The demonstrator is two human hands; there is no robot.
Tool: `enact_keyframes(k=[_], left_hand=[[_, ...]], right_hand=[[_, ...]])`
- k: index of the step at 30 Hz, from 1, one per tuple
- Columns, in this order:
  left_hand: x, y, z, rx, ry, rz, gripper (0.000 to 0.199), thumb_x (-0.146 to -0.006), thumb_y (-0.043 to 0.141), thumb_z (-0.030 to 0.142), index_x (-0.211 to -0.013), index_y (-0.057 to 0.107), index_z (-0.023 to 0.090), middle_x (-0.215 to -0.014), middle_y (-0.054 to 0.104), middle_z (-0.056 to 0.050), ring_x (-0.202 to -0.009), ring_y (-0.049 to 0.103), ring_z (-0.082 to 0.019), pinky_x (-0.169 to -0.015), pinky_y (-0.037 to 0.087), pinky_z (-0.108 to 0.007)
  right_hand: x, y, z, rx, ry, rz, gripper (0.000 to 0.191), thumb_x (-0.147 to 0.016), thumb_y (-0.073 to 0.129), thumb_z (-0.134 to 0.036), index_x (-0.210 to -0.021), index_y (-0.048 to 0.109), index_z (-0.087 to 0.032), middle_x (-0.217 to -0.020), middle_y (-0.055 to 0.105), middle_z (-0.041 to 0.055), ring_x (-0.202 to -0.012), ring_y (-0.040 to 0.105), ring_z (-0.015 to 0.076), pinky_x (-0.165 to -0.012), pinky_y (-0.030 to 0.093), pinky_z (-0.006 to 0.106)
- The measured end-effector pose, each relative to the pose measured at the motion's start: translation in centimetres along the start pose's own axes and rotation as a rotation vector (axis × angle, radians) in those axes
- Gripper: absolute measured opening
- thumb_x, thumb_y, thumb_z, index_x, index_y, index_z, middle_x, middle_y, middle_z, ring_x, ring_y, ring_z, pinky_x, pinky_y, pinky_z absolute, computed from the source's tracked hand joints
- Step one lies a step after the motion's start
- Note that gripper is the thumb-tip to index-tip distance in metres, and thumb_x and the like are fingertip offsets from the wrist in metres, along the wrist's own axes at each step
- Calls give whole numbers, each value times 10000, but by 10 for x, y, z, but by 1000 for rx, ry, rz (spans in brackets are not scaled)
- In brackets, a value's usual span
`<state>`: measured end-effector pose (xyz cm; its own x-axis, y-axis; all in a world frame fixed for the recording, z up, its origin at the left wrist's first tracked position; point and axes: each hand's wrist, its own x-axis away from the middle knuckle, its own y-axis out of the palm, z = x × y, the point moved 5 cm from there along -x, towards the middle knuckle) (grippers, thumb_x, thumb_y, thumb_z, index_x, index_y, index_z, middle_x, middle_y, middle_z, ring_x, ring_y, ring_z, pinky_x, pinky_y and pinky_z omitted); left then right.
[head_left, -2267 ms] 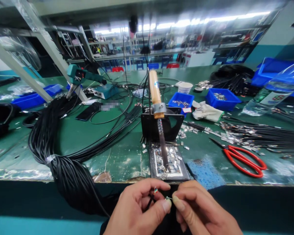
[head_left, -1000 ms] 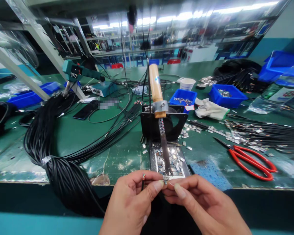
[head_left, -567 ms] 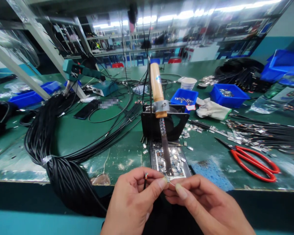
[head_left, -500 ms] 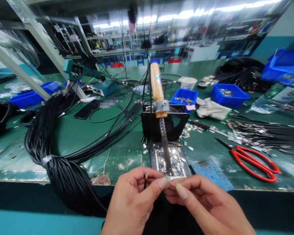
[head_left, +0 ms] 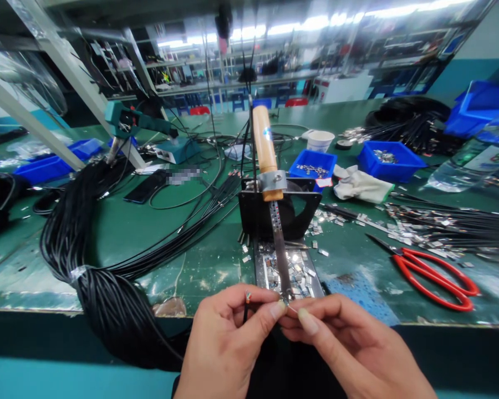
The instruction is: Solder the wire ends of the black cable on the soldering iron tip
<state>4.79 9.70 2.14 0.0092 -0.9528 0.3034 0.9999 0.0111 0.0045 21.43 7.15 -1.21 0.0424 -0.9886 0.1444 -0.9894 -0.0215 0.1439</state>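
My left hand (head_left: 235, 335) is closed, thumb and forefinger pinched just below the iron's tip. A black cable (head_left: 246, 313) with a stripped end and coloured wires sticks up between its fingers. Whatever small part sits at the fingertips is mostly hidden. Between thumb and forefinger of my right hand (head_left: 351, 338) is a thin silvery solder wire (head_left: 292, 308), its end close to the left fingertips. Above both hands a soldering iron (head_left: 266, 144) with a wooden handle is clamped tip-down on a black stand (head_left: 249, 213). Small metal connector pieces (head_left: 301, 271) lie on a plate under the iron.
A thick bundle of black cables (head_left: 77, 233) hangs over the table edge at left. Red-handled scissors (head_left: 436, 277), a blue sponge (head_left: 361, 296) and a white glove (head_left: 360, 185) lie to the right. Blue bins (head_left: 388, 160) of parts and a phone (head_left: 145, 187) are farther back.
Both hands stay almost in place, with the fingertips very slightly closer to the iron's tip. The view has shifted a little; nothing has been let go.
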Motion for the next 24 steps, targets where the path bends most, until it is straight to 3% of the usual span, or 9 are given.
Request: enact_keyframes(k=[4,10,14,20,24], left_hand=[[2,1,2,-13,10,37,130,-795,860,352,-802,862,222,-545,660,-3,-602,621,-180,-456,411,-209],[6,0,2,-34,-16,71,127,-791,861,353,-812,872,228,-402,471,49,-486,501,-162,-389,284,-214],[4,0,3,-64,-24,47,152,-789,862,382,-817,873,233,-422,498,47,-465,441,-144,-402,272,-227],[3,0,6,-93,13,58,159,-786,863,389,-784,862,230,-497,586,25,-523,491,-149,-443,317,-227],[3,0,4,-82,-8,39,159,-798,862,388,-818,865,229,-471,546,33,-531,505,-155,-425,298,-218]], right_hand=[[1,-3,1,-1,17,21,136,-952,760,-380,-914,789,-252,-989,836,37,-882,820,150,-837,643,164],[1,-4,-2,26,15,34,169,-932,775,-402,-887,796,-241,-959,829,52,-859,820,172,-817,658,193],[2,-4,-4,52,13,29,173,-934,773,-409,-892,796,-243,-962,834,53,-861,819,167,-815,650,177],[-1,-3,-5,81,14,24,195,-940,761,-431,-892,788,-245,-912,826,42,-839,815,157,-797,641,157],[-1,-3,-5,89,14,31,209,-944,753,-441,-891,785,-241,-895,822,43,-840,814,159,-792,640,157]])
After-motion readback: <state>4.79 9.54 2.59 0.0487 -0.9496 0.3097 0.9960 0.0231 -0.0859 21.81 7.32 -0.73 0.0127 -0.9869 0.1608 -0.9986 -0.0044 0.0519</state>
